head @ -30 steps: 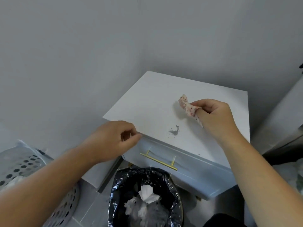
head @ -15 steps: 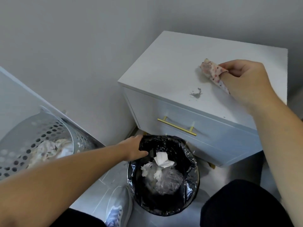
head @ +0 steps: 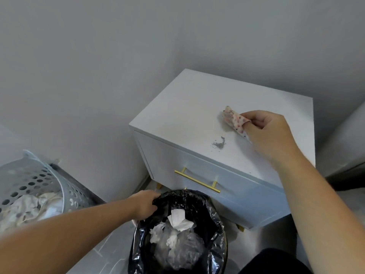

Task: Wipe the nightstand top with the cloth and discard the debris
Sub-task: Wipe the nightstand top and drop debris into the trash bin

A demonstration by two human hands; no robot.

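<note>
Pinching cloth in right hand — debris beside, left hand gripping bin liner

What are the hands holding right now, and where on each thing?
The right hand pinches the spotted cloth at its near end, above the nightstand top. The left hand grips the black liner's rim on the trash bin.

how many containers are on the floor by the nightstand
2. A trash bin with a black liner stands in front of the nightstand, left hand gripping its rim. A perforated laundry basket sits at far left. Others may lie out of frame.
</note>
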